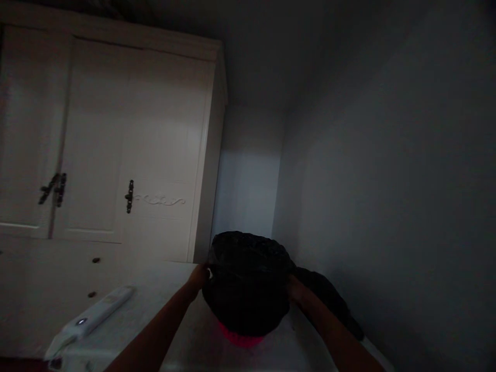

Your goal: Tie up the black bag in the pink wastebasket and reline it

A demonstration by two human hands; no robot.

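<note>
Left hand point(199, 276) and right hand point(296, 290) had the black bag point(248, 294), fingers closed at its sides! Dark bundle point(329, 292) crowded the right forearm; white device point(103, 309) lay left.

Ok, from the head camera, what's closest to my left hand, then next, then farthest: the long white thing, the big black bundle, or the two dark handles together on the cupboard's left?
1. Black bundle: touching the left hand, on its right.
2. Long white thing: off to the left.
3. Two dark handles: far left, on the cupboard behind.
</note>
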